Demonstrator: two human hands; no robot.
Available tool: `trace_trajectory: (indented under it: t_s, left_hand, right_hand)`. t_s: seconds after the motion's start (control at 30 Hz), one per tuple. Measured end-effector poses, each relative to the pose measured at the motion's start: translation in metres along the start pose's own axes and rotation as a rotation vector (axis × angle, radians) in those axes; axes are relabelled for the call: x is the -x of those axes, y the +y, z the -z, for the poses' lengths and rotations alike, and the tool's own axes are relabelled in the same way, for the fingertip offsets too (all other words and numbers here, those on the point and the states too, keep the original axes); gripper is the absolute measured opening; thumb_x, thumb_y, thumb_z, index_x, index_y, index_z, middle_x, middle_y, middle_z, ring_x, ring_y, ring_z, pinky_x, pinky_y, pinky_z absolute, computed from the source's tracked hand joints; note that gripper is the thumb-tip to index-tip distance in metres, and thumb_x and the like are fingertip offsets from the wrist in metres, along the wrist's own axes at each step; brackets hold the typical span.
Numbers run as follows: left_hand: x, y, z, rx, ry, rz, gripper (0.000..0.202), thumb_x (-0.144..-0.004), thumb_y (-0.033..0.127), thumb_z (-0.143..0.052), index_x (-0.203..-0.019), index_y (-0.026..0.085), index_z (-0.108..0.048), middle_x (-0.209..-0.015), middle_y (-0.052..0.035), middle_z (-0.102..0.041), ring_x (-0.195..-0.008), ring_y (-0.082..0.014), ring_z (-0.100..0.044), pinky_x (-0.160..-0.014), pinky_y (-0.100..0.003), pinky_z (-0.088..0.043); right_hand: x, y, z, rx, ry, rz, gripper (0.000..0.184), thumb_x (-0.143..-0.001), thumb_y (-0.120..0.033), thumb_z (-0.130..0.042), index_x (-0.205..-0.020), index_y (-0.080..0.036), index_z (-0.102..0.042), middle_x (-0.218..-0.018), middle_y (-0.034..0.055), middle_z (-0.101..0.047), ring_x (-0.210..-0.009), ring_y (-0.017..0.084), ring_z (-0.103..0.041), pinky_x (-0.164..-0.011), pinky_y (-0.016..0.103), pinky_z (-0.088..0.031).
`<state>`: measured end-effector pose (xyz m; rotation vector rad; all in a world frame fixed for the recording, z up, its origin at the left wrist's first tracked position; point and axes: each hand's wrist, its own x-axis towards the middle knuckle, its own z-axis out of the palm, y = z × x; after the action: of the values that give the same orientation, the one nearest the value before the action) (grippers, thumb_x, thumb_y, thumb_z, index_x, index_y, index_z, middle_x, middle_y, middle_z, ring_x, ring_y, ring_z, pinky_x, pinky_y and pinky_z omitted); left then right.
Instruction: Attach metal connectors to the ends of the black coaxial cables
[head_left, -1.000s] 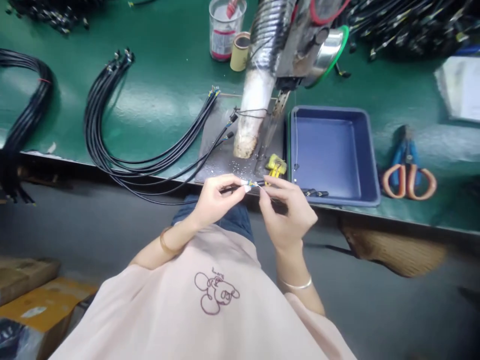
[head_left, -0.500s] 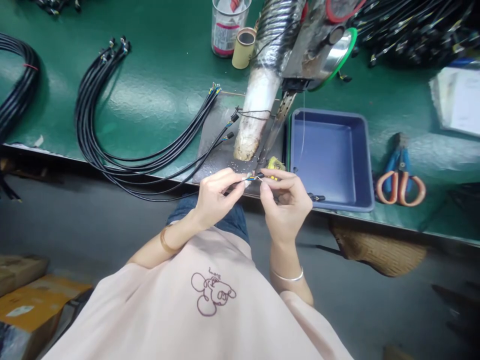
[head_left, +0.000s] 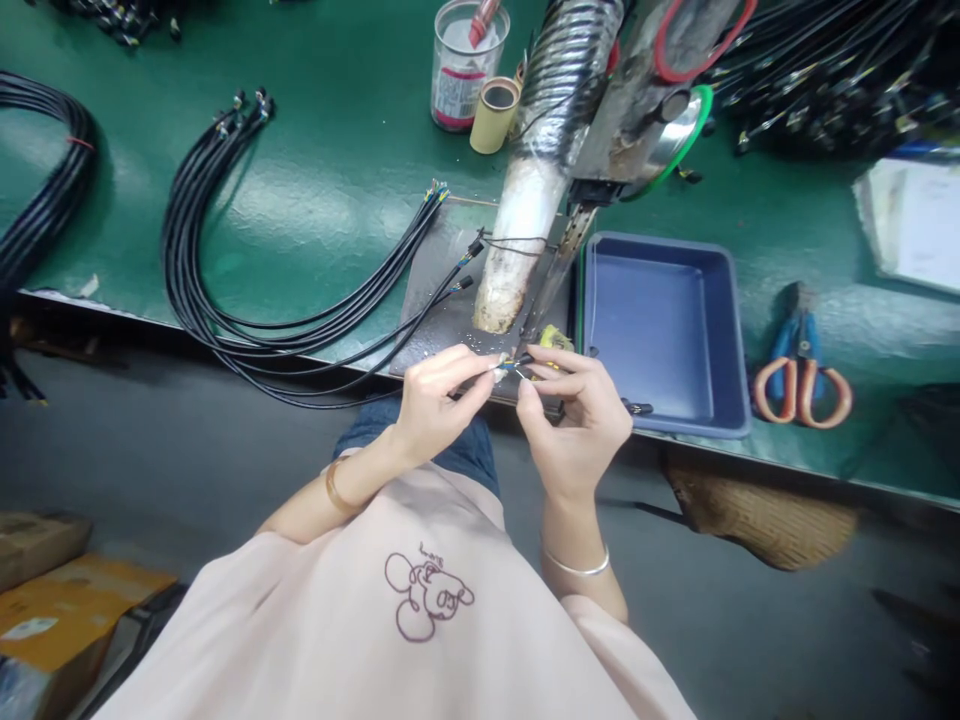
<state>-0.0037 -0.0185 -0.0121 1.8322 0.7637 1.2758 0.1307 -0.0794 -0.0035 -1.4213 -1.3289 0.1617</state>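
My left hand (head_left: 446,395) pinches the end of a black cable, where short coloured wires (head_left: 508,365) stick out past the fingertips. Facing it, my right hand (head_left: 574,415) has thumb and forefinger closed around a small dark connector (head_left: 523,360) at those wires. A thin pale strand shows by the right thumb; its far end is too small to follow. Just above the fingers is the tip of a slanted metal soldering tool (head_left: 529,325). A yellow sponge-like piece (head_left: 555,338) lies behind my right fingers. Several black cables (head_left: 300,338) curve off to the left.
A white-wrapped duct (head_left: 517,230) comes down over a dark plate (head_left: 442,240). To the right stand a blue tray (head_left: 652,320) and orange-handled pliers (head_left: 802,375). Behind are a plastic cup (head_left: 465,90), a tan cylinder (head_left: 495,115) and a heap of cables (head_left: 840,90).
The whole view has shifted slightly, so the bench appears lower. Both hands stay together at the coloured wires, and the right thumb and fingertips have moved only slightly.
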Motion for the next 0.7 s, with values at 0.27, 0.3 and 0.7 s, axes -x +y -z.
trace_trajectory:
  t_s: [0.27, 0.3, 0.7]
  left_hand:
    - [0.0036, 0.0006, 0.0006, -0.039, -0.003, 0.004, 0.014, -0.091, 0.015, -0.063, -0.088, 0.011, -0.075, -0.062, 0.0016, -0.057, -0.051, -0.0062, -0.042, -0.051, -0.019, -0.036]
    - [0.0039, 0.0014, 0.0010, -0.032, -0.014, 0.021, 0.013, -0.091, 0.015, -0.063, -0.087, 0.011, -0.075, -0.062, 0.0019, -0.056, -0.050, -0.0059, -0.041, -0.050, -0.019, -0.035]
    - [-0.0036, 0.0076, 0.0030, 0.343, -0.121, 0.579, 0.019, -0.075, 0.030, -0.071, -0.069, 0.013, -0.066, -0.070, -0.0026, -0.066, -0.065, -0.0107, -0.059, -0.061, -0.018, -0.050]
  right_hand:
    - [0.0031, 0.0005, 0.0049, 0.052, -0.041, 0.058, 0.013, -0.085, -0.013, -0.068, -0.079, -0.022, -0.060, -0.103, 0.0063, -0.076, -0.094, 0.019, -0.075, -0.081, 0.036, -0.067]
    - [0.0038, 0.0008, 0.0055, 0.048, -0.047, 0.053, 0.013, -0.085, -0.012, -0.068, -0.079, -0.022, -0.060, -0.103, 0.0062, -0.076, -0.093, 0.019, -0.076, -0.081, 0.036, -0.067]
    - [0.0073, 0.0011, 0.0034, -0.025, 0.050, -0.133, 0.010, -0.084, -0.016, -0.074, -0.078, -0.020, -0.066, -0.087, 0.0022, -0.079, -0.078, 0.016, -0.077, -0.066, 0.025, -0.063]
